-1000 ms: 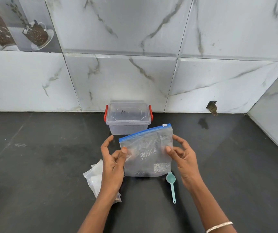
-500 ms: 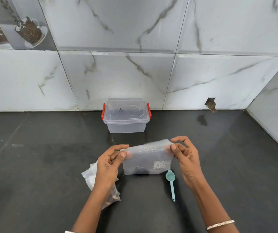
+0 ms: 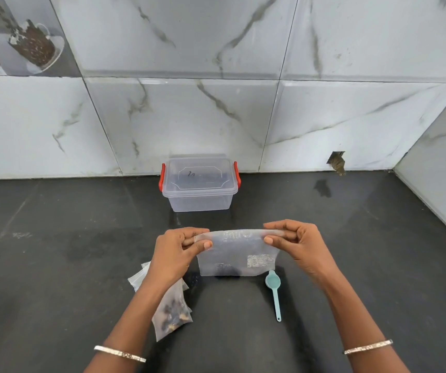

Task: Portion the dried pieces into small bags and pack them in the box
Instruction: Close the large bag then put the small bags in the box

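Observation:
A clear zip bag (image 3: pixel 236 253) with a few dark dried pieces at its bottom is folded over at the top. My left hand (image 3: pixel 177 251) pinches its left upper corner and my right hand (image 3: pixel 294 243) pinches the right upper corner. Under my left forearm lie small clear bags (image 3: pixel 172 309), one holding dark dried pieces. A clear plastic box (image 3: pixel 199 188) with red clips and its lid on stands by the wall behind the bag. A teal scoop (image 3: pixel 274 289) lies on the counter just right of the bag.
The black counter (image 3: pixel 55 265) runs to a marble-tiled back wall and a side wall (image 3: pixel 437 189) at the right. A dark chipped hole (image 3: pixel 337 162) marks the wall base at the right.
The bag's blue zip top has been folded down and the bag lowered toward the counter. Both hands shifted to its upper corners. The small bag of dried pieces shows more below my left arm.

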The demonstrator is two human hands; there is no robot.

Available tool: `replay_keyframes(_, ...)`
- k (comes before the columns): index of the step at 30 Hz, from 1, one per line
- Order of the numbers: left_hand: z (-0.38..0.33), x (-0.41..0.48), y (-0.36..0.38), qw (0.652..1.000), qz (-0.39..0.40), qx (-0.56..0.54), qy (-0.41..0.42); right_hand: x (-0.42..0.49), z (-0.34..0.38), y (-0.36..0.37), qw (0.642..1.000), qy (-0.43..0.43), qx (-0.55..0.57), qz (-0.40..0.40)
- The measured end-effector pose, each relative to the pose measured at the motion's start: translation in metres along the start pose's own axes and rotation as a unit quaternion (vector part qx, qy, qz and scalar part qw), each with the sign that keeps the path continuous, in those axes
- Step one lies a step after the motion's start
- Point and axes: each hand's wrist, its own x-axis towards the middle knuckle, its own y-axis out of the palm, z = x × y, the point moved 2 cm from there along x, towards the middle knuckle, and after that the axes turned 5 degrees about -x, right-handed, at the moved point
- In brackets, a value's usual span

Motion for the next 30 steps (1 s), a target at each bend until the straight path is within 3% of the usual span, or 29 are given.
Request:
replay_keyframes(5, -0.02, 0.022, 0.008, 0.991, 0.017, 0.123, 0.051, 0.015, 0.013, -0.023, 0.993, -0.029, -0.104, -0.05)
replay_keyframes(13, -0.065, 0.085, 0.037, 0.979, 0.04, 0.164, 0.114, 0.064, 0.021, -0.076, 0.963, -0.064, -0.199, -0.168)
replay_keyframes(18, -0.09, 0.146, 0.063, 0.975, 0.042, 0.177, 0.131, 0.113, 0.015, -0.1, 0.953, -0.066, -0.182, -0.234)
replay_keyframes(30, -0.082, 0.254, 0.085, 0.95, -0.003, 0.291, 0.114, 0.226, -0.019, -0.111, 0.96, -0.025, -0.199, -0.193)
